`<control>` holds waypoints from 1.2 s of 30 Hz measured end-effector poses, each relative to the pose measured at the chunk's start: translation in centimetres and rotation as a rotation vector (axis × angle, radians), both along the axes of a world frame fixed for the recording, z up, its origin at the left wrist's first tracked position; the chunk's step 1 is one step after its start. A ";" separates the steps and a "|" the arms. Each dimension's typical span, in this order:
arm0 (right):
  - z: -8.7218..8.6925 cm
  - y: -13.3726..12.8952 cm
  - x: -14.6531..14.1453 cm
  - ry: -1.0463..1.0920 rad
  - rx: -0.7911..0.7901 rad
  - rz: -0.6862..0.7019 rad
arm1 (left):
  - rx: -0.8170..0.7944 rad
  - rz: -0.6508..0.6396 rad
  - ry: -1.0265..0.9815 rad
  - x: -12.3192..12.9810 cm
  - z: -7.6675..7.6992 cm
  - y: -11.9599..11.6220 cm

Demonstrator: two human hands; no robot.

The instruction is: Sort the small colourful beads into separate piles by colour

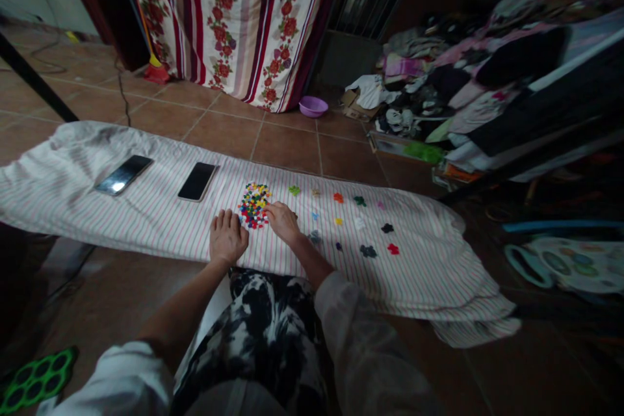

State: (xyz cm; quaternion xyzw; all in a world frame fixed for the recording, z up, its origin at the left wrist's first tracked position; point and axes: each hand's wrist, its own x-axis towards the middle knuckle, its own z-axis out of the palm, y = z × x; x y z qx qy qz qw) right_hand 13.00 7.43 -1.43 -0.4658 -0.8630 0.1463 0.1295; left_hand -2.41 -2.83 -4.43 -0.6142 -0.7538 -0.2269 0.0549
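On a striped cloth (pixel 160 221) lies a mixed pile of small coloured pieces (pixel 254 203). My left hand (pixel 228 237) rests flat on the cloth at the pile's lower left, fingers stretched out and holding nothing. At the pile's right edge is my right hand (pixel 283 221), its fingers pinched together; whatever is between them is too small to make out. Right of it, small single-colour heaps are spread in rows, among them light green (pixel 294 190), orange (pixel 338 197), yellow (pixel 338 221), black (pixel 387 228), grey (pixel 368 251) and red (pixel 392 249).
Two phones lie on the cloth at the left, one (pixel 124 175) farther out and one (pixel 197 181) nearer the pile. Beyond the cloth, a purple basin (pixel 312 106) stands on the tiled floor by a flowered curtain (pixel 244 26). Clothes (pixel 468 71) are heaped at the right.
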 end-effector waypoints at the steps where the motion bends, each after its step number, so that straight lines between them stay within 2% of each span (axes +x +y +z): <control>1: 0.1 0.1 -0.4 -0.009 0.007 -0.003 | 0.002 -0.001 0.004 0.0 -0.1 0.0; 10: 0.8 0.7 -2.8 -0.115 -0.026 -0.049 | 0.007 -0.007 -0.022 0.0 0.0 0.0; 21: 1.5 -0.2 -3.2 -0.179 0.019 -0.091 | 0.052 -0.011 0.028 0.0 0.0 0.0; 30: 0.3 0.2 -2.6 0.138 -0.006 -0.138 | 0.058 -0.015 -0.038 0.0 0.3 -0.1; 33: -0.1 0.8 -1.0 0.265 -0.001 -0.160 | 0.039 -0.016 -0.048 0.0 0.4 -0.1; 36: -0.5 1.4 1.8 0.337 0.028 -0.250 | 0.043 -0.024 -0.035 0.0 0.4 -0.1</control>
